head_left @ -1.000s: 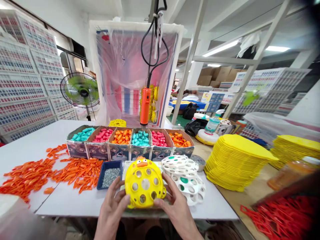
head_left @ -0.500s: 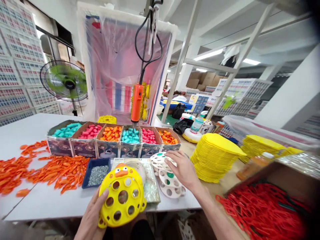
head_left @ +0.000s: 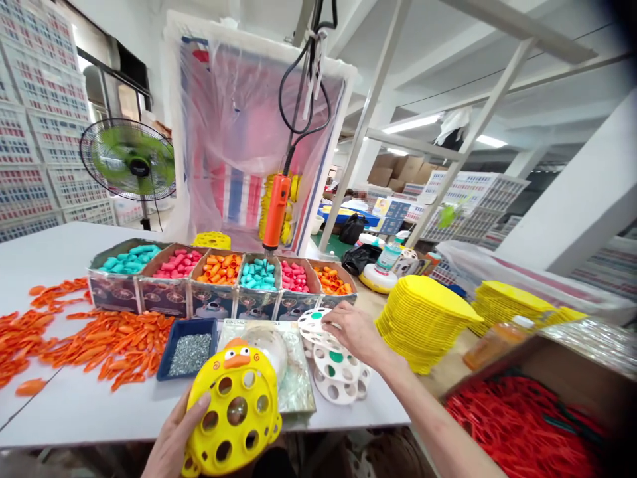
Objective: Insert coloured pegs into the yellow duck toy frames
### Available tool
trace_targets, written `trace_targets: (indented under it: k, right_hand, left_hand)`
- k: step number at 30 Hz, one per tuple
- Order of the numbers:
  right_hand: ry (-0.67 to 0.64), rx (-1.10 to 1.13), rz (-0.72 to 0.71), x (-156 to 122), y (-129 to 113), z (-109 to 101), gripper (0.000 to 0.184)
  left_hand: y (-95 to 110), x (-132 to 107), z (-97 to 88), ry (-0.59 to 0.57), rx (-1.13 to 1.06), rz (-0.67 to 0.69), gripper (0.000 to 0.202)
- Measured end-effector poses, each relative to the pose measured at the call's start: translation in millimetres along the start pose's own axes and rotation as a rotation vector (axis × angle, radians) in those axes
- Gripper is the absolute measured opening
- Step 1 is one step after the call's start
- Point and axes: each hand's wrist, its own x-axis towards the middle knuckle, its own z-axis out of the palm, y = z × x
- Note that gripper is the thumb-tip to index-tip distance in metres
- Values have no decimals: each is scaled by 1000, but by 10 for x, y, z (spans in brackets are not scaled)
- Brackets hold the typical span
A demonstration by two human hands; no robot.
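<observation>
Head view: left hand point(head_left: 173, 430) grips yellow duck-faced frame point(head_left: 237, 429) by side, near table point(head_left: 385, 406) edge. Right hand point(head_left: 355, 336), fingers bent, at white perforated discs point(head_left: 323, 373); cannot tell whether gripping.

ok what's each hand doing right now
Left hand: holding the yellow duck-faced piece.
Right hand: at the white holed discs; whether gripping cannot be told.

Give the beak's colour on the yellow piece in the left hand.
The beak is orange; head view.
</observation>
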Motion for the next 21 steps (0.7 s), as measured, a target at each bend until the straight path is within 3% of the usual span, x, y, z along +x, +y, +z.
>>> trace_targets:
  k: [6, 11, 16, 21]
  right_hand:
    - [-32, 141, -46, 10, -5, -50, 19]
    - [155, 219, -93, -100, -111, -119, 14]
    - [431, 199, -190, -355, -559, -73, 19]
    - [622, 270, -141, -558, -1109, 100, 29]
  left_hand:
    - [-19, -46, 21, 7, -9, 56, 83]
    - [-34, -6, 4, 3, -15, 35, 87]
    - [-45, -31, 90, -26, -59, 62, 83]
    - [-76, -79, 177, -58, -94, 105, 74]
